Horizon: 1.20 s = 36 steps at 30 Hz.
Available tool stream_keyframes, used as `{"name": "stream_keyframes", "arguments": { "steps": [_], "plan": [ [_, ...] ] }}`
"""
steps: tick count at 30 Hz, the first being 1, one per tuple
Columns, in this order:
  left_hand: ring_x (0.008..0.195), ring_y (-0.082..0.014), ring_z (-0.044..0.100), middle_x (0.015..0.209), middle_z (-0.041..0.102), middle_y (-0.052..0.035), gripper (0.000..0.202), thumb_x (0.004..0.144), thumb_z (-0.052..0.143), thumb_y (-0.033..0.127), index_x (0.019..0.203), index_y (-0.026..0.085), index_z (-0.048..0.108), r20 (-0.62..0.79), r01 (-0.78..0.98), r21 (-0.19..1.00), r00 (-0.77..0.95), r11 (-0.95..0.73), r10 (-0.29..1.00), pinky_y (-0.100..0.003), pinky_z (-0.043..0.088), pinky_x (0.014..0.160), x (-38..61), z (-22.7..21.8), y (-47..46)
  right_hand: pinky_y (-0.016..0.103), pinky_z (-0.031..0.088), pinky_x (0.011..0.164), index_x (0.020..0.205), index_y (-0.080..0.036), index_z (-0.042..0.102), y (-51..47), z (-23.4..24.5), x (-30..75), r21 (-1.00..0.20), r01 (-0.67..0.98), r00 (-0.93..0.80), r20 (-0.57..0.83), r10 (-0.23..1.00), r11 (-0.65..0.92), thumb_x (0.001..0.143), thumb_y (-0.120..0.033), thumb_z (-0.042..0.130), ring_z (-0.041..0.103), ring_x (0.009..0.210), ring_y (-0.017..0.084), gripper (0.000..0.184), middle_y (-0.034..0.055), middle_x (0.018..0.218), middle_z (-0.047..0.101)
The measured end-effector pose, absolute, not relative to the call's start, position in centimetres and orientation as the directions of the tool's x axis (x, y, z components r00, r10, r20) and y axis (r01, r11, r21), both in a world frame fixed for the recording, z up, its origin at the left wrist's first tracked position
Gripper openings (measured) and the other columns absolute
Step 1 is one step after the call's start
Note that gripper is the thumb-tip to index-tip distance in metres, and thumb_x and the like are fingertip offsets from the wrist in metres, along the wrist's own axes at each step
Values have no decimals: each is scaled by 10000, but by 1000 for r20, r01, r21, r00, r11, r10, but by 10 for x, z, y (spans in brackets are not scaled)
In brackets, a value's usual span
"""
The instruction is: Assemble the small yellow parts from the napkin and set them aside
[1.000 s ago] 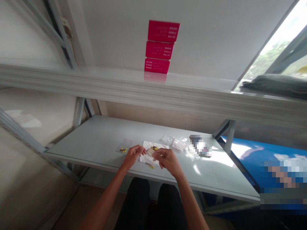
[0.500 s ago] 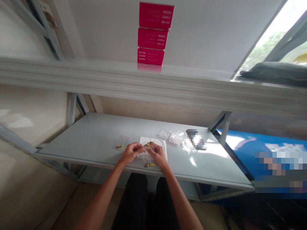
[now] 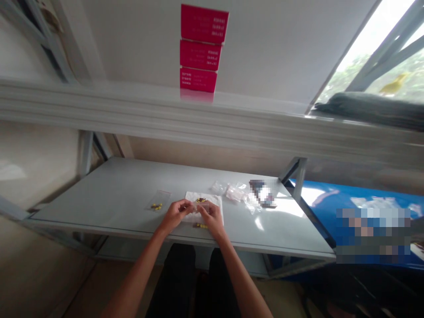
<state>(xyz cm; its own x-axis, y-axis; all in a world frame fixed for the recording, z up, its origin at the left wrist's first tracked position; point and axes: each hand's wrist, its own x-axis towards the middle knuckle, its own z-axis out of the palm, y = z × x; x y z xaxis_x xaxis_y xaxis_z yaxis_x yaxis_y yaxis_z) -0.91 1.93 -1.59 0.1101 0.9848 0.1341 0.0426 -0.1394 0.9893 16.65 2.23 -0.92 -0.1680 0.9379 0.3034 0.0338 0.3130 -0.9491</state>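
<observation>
View slid left since earlier frame, hands stay close over white tissue [image 3: 216,204]. Left hand [image 3: 174,215] and right hand [image 3: 211,218] curled, fingers nearly meet; hold too small to tell. Yellow pills [image 3: 201,200] on tissue, just ahead of fingers, lying sideways, right hand nearer. More pills [image 3: 200,225] below tissue, near shelf front edge [image 3: 99,221]

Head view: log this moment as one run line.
left hand: at edge of white tissue | right hand: over tissue | held: cannot tell | beside: clear bag of yellow pieces
</observation>
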Motion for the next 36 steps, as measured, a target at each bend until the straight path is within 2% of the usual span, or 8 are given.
{"name": "stream_keyframes", "arguments": {
  "steps": [6,13,22,30,36],
  "plan": [
    [764,-178,617,795,698,-30,283,815,712,445,816,162,725,165,111,979,54,-170,985,-245,450,713,-10,-13,7,283,521,724,827,-185,746,19,-5,165,-943,35,-193,318,928,331,903,-408,631,677,792,202,262,55,837,737],
    [829,-204,651,845,732,-47,268,822,708,434,836,167,736,156,98,983,26,-158,987,-264,476,768,-11,-13,6,290,541,728,868,-193,741,17,-10,164,-957,-77,-204,290,935,280,874,-407,673,688,815,210,224,60,871,733],
    [832,-196,649,852,731,-42,258,825,706,425,846,169,734,175,104,979,6,-174,985,-259,480,769,-10,-8,3,266,517,682,839,-187,731,19,-14,163,-956,-53,-222,292,930,287,884,-434,660,658,755,187,261,51,815,708],
    [805,-204,641,790,719,-37,263,809,711,433,780,172,733,195,139,971,1,-193,981,-270,475,762,-11,-7,1,263,495,684,844,-192,741,13,-9,165,-947,-38,-247,318,915,319,911,-399,628,637,759,182,245,47,824,711],
    [797,-197,635,795,706,-38,300,809,700,467,792,168,710,184,119,976,2,-183,983,-261,480,746,-10,-4,1,269,503,647,812,-183,749,14,-9,162,-956,-26,-236,290,927,293,891,-454,645,652,722,189,300,52,770,719]
  ]
}}
